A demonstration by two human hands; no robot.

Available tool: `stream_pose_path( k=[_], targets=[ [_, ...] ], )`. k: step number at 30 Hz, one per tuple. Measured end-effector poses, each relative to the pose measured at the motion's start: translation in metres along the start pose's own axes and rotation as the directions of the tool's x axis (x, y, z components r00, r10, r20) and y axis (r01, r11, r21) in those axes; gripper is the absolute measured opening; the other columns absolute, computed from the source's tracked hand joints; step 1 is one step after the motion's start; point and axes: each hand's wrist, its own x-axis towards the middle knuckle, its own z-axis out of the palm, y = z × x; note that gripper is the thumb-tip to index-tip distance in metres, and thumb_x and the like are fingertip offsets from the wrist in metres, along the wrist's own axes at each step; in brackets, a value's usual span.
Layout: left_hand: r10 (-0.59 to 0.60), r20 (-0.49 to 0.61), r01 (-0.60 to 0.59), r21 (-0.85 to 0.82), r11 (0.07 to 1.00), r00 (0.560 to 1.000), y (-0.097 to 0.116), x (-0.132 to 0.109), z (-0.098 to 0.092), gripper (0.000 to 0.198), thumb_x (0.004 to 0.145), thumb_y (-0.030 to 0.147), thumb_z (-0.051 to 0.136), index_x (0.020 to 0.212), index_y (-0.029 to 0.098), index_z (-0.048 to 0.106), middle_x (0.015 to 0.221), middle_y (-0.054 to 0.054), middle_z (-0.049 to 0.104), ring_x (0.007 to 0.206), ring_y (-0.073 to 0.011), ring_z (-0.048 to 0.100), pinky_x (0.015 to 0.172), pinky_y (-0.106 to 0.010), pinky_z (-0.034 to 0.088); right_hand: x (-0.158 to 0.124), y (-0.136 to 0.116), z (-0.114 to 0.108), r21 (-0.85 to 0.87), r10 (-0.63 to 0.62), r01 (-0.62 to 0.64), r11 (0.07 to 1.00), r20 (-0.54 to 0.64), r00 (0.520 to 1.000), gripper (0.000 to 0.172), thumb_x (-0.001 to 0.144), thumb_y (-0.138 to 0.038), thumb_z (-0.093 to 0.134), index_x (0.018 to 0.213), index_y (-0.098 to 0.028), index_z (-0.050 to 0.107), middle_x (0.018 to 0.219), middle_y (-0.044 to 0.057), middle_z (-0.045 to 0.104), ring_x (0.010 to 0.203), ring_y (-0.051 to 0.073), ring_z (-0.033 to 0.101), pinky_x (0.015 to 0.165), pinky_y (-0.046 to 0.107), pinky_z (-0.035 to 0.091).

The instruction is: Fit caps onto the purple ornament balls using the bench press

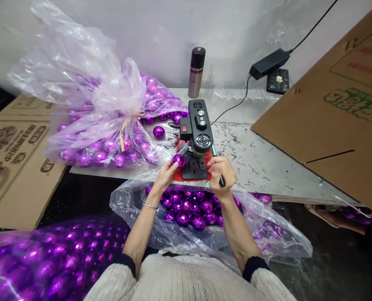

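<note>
Between the fingers of my left hand (165,176) is a shiny purple faceted ball (179,161), held at the left side of a small black bench machine (200,125). My right hand (222,173) is wrapped round the black-ended lever (222,181) on the machine's right side. The machine has a red switch and stands on a black slotted base (194,167) over a red sheet (177,176). Another purple ball (159,132) lies loose on the table behind my left hand. Below my hands, an open clear plastic bag (126,200) holds many purple balls (186,206).
A tied clear bag (110,100) of purple balls fills the table's left. Behind the machine stands a spray can (196,73); a power adapter (269,63) lies at the back right. Small dark bits litter the white table (251,167). Cardboard boxes (330,138) flank both sides.
</note>
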Motion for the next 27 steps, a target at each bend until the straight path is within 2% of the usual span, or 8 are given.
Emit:
stream_pose_path(
  k=[2, 5, 8, 11, 14, 18, 22, 27],
  targets=[
    [0.015, -0.014, -0.014, 0.057, 0.998, 1.000, 0.003, 0.000, 0.006, 0.074, 0.089, 0.067, 0.079, 0.144, 0.018, 0.071, 0.146, -0.014, 0.075, 0.143, -0.0346, 0.067, 0.127, -0.053, 0.049, 0.001, 0.000, 0.000, 0.000, -0.006, 0.006, 1.000, 0.005, 1.000, 0.027, 0.105, -0.014, 0.050, 0.081, -0.024, 0.059, 0.075, 0.001, 0.068, 0.068, 0.016, 0.065, 0.060, 0.032, 0.048],
    [0.089, -0.026, -0.078, 0.274, 0.958, 0.996, 0.005, 0.003, 0.016, 0.075, 0.089, 0.064, 0.080, 0.148, 0.020, 0.068, 0.157, -0.013, 0.067, 0.153, -0.0348, 0.058, 0.133, -0.052, 0.041, 0.002, 0.000, -0.001, 0.007, -0.016, 0.016, 1.000, 0.017, 1.000, 0.026, 0.104, -0.013, 0.051, 0.081, -0.024, 0.059, 0.076, 0.001, 0.068, 0.068, 0.015, 0.065, 0.059, 0.031, 0.048],
    [0.210, 0.028, -0.196, 0.494, 0.847, 0.977, 0.005, 0.008, 0.023, 0.070, 0.091, 0.061, 0.081, 0.145, 0.018, 0.068, 0.150, -0.017, 0.071, 0.146, -0.0368, 0.064, 0.129, -0.055, 0.046, 0.002, 0.000, -0.002, 0.002, -0.018, 0.018, 1.000, 0.020, 1.000, 0.026, 0.103, -0.013, 0.051, 0.081, -0.024, 0.059, 0.076, 0.001, 0.068, 0.069, 0.015, 0.065, 0.059, 0.031, 0.049],
    [0.308, 0.103, -0.303, 0.625, 0.720, 0.946, 0.006, 0.014, 0.027, 0.067, 0.096, 0.059, 0.076, 0.145, 0.015, 0.065, 0.144, -0.020, 0.073, 0.140, -0.0382, 0.067, 0.122, -0.057, 0.052, 0.001, 0.000, -0.002, 0.006, -0.011, 0.011, 1.000, 0.028, 1.000, 0.026, 0.103, -0.013, 0.051, 0.081, -0.024, 0.060, 0.077, 0.001, 0.069, 0.070, 0.016, 0.066, 0.060, 0.031, 0.050],
    [0.351, 0.167, -0.362, 0.700, 0.615, 0.921, 0.007, 0.016, 0.029, 0.065, 0.099, 0.058, 0.073, 0.147, 0.015, 0.062, 0.140, -0.021, 0.072, 0.135, -0.0381, 0.069, 0.117, -0.057, 0.056, 0.001, 0.000, -0.003, 0.008, -0.005, 0.004, 1.000, 0.038, 0.999, 0.025, 0.103, -0.013, 0.051, 0.083, -0.024, 0.061, 0.077, 0.001, 0.070, 0.071, 0.016, 0.067, 0.060, 0.032, 0.050],
    [0.382, 0.227, -0.414, 0.741, 0.529, 0.896, 0.009, 0.016, 0.031, 0.063, 0.101, 0.057, 0.071, 0.148, 0.017, 0.059, 0.138, -0.019, 0.071, 0.132, -0.0371, 0.069, 0.115, -0.057, 0.057, 0.003, -0.002, -0.002, -0.009, -0.021, 0.021, 1.000, 0.032, 0.999, 0.026, 0.104, -0.013, 0.050, 0.082, -0.024, 0.059, 0.077, 0.001, 0.069, 0.070, 0.015, 0.067, 0.060, 0.031, 0.051],
    [0.359, 0.265, -0.426, 0.750, 0.507, 0.895, 0.013, 0.019, 0.035, 0.061, 0.100, 0.053, 0.075, 0.148, 0.018, 0.061, 0.138, -0.019, 0.070, 0.133, -0.0373, 0.068, 0.117, -0.057, 0.055, 0.004, -0.003, -0.002, -0.015, -0.027, 0.027, 1.000, 0.033, 0.999, 0.026, 0.105, -0.013, 0.049, 0.083, -0.024, 0.058, 0.077, 0.001, 0.068, 0.070, 0.015, 0.067, 0.060, 0.030, 0.050],
    [0.259, 0.250, -0.358, 0.724, 0.590, 0.933, 0.023, 0.025, 0.030, 0.061, 0.097, 0.051, 0.078, 0.147, 0.018, 0.064, 0.142, -0.018, 0.071, 0.135, -0.0373, 0.068, 0.118, -0.055, 0.055, 0.004, -0.003, -0.003, 0.004, -0.018, 0.018, 1.000, 0.031, 0.999, 0.026, 0.104, -0.013, 0.050, 0.082, -0.024, 0.057, 0.077, 0.000, 0.067, 0.070, 0.015, 0.066, 0.061, 0.030, 0.051]
  ],
)
